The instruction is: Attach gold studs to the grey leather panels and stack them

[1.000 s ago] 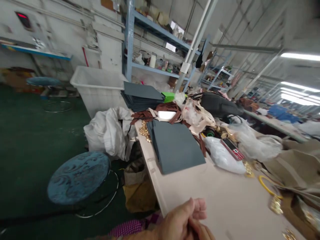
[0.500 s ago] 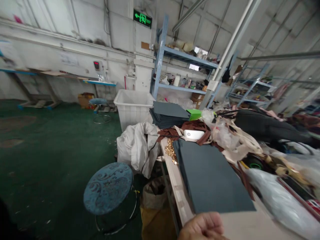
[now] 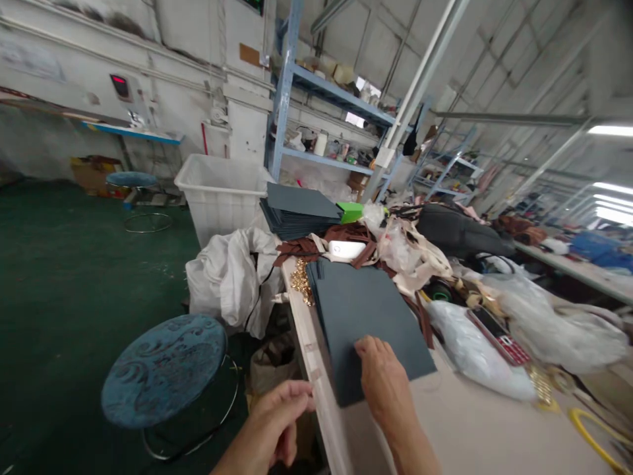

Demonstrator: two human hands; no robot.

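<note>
A stack of dark grey-blue sheets lies on the pale table near its left edge. My right hand is over the top sheet's near part, its fingers curled down to it; whether they pinch anything is hidden. Left of the stack, by the table edge, my left hand is raised with thumb and fingers apart and nothing in it. Small gold metal pieces are heaped beside the stack. Behind it, a white oval device rests on brown strips.
A second stack of dark sheets sits at the table's far end. Plastic bags and a red phone lie right. A blue stool, white sack and white bin stand left.
The view has turned right, and the table shows further left. Two hands are now in view instead of one, with my right hand over the near stack.
</note>
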